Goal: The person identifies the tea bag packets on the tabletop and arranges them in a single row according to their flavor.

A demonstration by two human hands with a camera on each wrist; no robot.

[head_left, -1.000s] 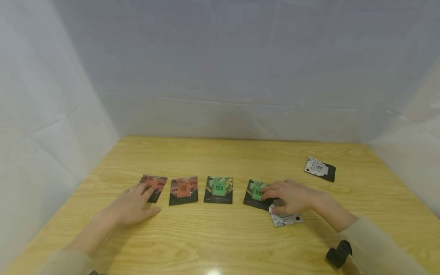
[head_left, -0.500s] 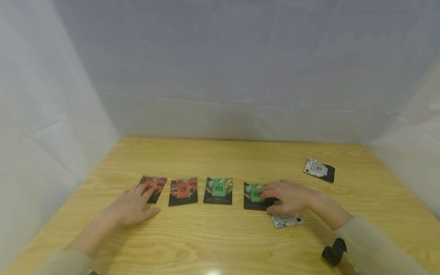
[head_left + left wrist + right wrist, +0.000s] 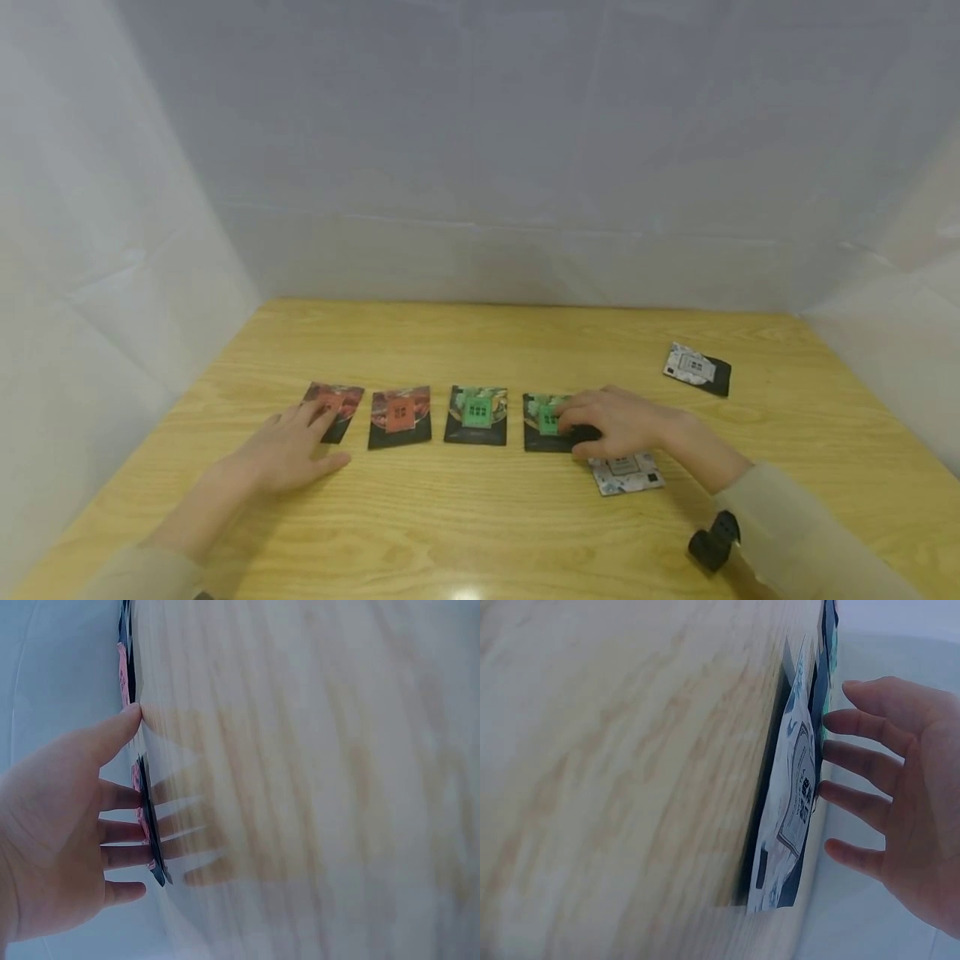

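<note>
My left hand (image 3: 288, 446) rests its fingertips on the leftmost red-and-black sachet (image 3: 347, 405), thumb spread out over the wood. In the left wrist view its straight fingers touch that flat sachet (image 3: 148, 817). At the right, my right hand (image 3: 622, 425) lays its fingertips on a green-and-black sachet (image 3: 538, 429), covering the sachet's right part. Below that hand lies a white patterned sachet (image 3: 628, 477), partly hidden by it. Seen from the right wrist, the fingers (image 3: 859, 754) are loosely extended past the white sachet (image 3: 791, 795), touching the one behind.
Between the hands a second red sachet (image 3: 401, 417) and another green sachet (image 3: 477, 415) lie in the same row. Farther back at the right is a white-and-black sachet (image 3: 697, 369), set askew. White sheeting (image 3: 480, 167) encloses the wooden table (image 3: 420, 517).
My right hand has slid the green sachet leftward and turned it straighter, in line with the row. More of the white sachet beneath now shows. The left hand has stayed in place.
</note>
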